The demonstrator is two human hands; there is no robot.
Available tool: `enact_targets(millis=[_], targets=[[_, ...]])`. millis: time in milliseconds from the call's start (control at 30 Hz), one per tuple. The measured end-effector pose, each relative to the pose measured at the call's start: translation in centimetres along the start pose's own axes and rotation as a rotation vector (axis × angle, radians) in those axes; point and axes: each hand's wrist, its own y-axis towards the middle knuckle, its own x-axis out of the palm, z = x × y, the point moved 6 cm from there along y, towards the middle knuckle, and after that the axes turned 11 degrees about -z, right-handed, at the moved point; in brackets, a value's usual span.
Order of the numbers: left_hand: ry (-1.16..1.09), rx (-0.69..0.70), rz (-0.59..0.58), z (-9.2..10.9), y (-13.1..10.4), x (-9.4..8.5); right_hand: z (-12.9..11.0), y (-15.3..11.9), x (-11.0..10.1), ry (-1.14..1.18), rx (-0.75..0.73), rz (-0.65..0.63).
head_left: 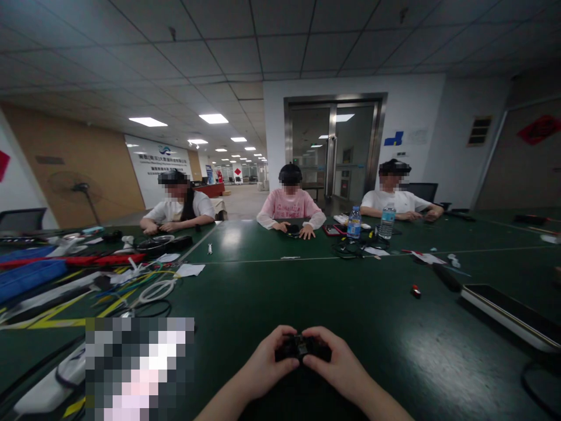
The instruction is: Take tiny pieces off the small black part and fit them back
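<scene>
Close in front of me, a small black device [301, 346] with a squarish middle part is held between both hands over the dark green table [245, 304]. My left hand [267, 359] closes on its left end, thumb below and fingers above. On its right end, my right hand [335, 356] grips the same way, the two thumb tips nearly meeting. The device's outer ends are partly hidden by my fingers, and its exact kind cannot be made out.
Cables [155, 290] and a blue tray [30, 279] crowd the left. A white power strip [50, 386] lies at the near left. At right are a small red object [416, 291] and a flat panel [508, 310]. Water bottles [387, 221] stand farther back, near three seated people.
</scene>
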Motion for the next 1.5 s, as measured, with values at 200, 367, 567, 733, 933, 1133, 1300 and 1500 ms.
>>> enact_targets(millis=[200,367,567,733,933,1133,1300,1500], targets=[[0.018,-0.029,-0.004,0.19,-0.11,0.08,-0.17,-0.04,0.00,-0.001,0.014,-0.016],[0.005,-0.031,-0.013,0.09,-0.07,0.16,-0.28,-0.06,0.12,0.010,0.027,-0.021],[0.014,-0.025,-0.013,0.15,-0.07,0.11,-0.33,-0.11,0.08,-0.003,0.011,-0.004],[0.011,-0.014,-0.019,0.00,0.00,0.08,-0.14,-0.06,0.11,-0.003,0.002,-0.005],[-0.006,-0.003,-0.016,-0.47,0.06,0.02,-0.28,-0.15,0.15,-0.002,0.014,-0.014],[-0.003,-0.001,-0.020,-0.31,-0.01,0.13,-0.06,-0.12,0.19,-0.007,0.029,-0.010],[-0.016,-0.030,-0.009,-0.55,0.07,0.07,0.19,0.03,0.24,0.010,0.006,0.010],[0.021,-0.027,0.007,-0.51,0.16,-0.07,-0.25,-0.02,0.21,0.012,0.004,-0.007]])
